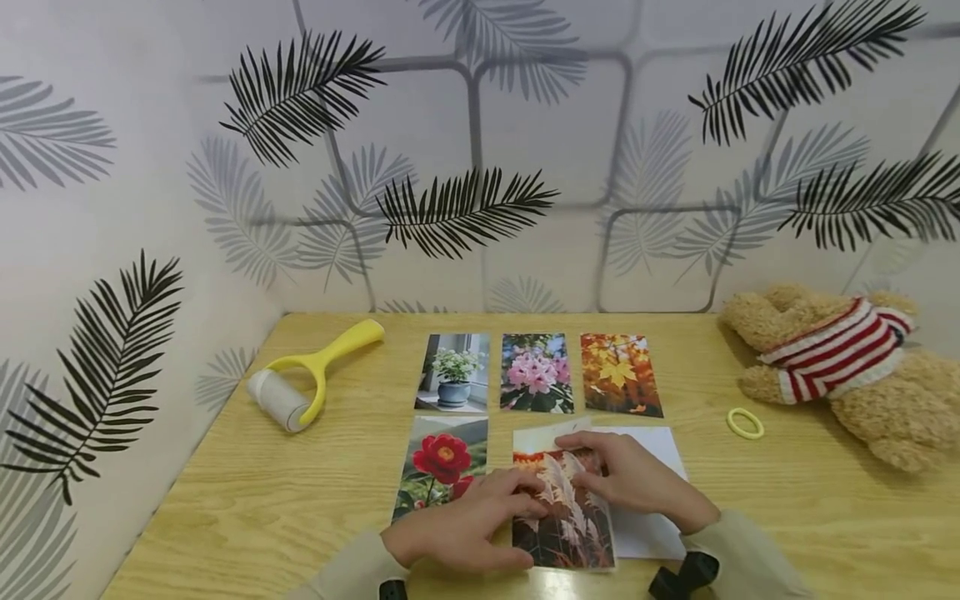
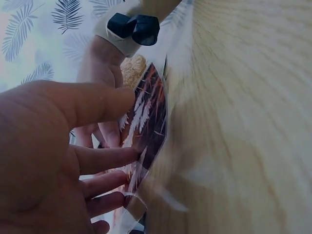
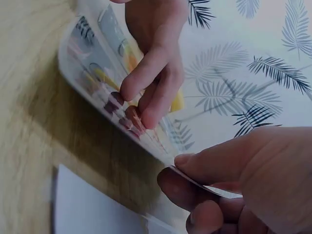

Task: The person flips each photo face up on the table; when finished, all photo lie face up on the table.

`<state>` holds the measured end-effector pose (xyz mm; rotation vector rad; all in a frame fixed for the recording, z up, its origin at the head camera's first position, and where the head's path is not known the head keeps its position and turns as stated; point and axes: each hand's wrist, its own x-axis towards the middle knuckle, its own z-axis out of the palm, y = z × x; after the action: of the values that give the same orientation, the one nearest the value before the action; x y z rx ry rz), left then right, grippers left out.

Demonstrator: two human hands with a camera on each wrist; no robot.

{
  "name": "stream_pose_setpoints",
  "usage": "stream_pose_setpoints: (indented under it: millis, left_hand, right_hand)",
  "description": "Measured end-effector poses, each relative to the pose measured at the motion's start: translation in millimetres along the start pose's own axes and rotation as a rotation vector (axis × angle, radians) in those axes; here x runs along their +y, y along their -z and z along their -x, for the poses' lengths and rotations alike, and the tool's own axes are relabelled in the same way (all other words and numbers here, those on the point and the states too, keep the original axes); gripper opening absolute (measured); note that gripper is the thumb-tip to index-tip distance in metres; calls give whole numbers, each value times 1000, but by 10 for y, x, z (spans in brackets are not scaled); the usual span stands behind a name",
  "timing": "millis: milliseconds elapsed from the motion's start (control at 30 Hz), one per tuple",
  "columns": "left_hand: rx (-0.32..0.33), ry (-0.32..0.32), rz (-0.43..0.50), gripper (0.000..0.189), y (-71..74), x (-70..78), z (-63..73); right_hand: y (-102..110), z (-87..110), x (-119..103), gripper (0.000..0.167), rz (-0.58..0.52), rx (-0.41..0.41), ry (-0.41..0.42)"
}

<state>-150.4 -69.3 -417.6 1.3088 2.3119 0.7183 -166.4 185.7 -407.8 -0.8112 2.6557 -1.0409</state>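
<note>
A photo of feathery grass plumes [image 1: 562, 537] lies under both hands, with a clear film margin showing past its top and bottom edges. My left hand [image 1: 465, 525] rests on its left side, fingers fairly straight; in the left wrist view the fingertips touch the glossy surface and the thumb is extended. My right hand [image 1: 641, 479] is on the upper right part. In the right wrist view that hand [image 3: 263, 180] pinches the edge of the film-covered photo between thumb and curled fingers, and the photo bows upward off the table. Beneath the right forearm lies a white sheet [image 1: 648, 533].
Photos of a potted plant [image 1: 453, 375], pink flowers [image 1: 537, 375] and a maple leaf [image 1: 618, 375] form a row behind; a red flower photo [image 1: 442, 458] lies left. A yellow-handled lint roller [image 1: 318, 362], a yellow ring [image 1: 745, 423] and a teddy bear [image 1: 840, 358] surround them.
</note>
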Motion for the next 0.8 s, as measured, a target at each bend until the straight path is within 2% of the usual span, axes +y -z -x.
stream_pose_setpoints:
  millis: [267,467,567,700,800]
  left_hand:
    - [-35,34,-160,53,77,36,82]
    - [-81,68,-133,52,164,10,110]
    - [-85,88,-124,51,192,-12,112]
    - [-86,115,-112,50,204,-18,99]
    - [-79,117,-106,49,203,-23,87]
  right_hand:
    - [-44,-146,-25,42,135,-15,-22]
    - [-59,-222,-48,41,181,-37,-46]
    - [-70,-254,-61,41,222,-43,-38]
    - [-74,-275,-81,42,287,-47,-73]
    - [-68,-277,-86,44,291,-60,-109]
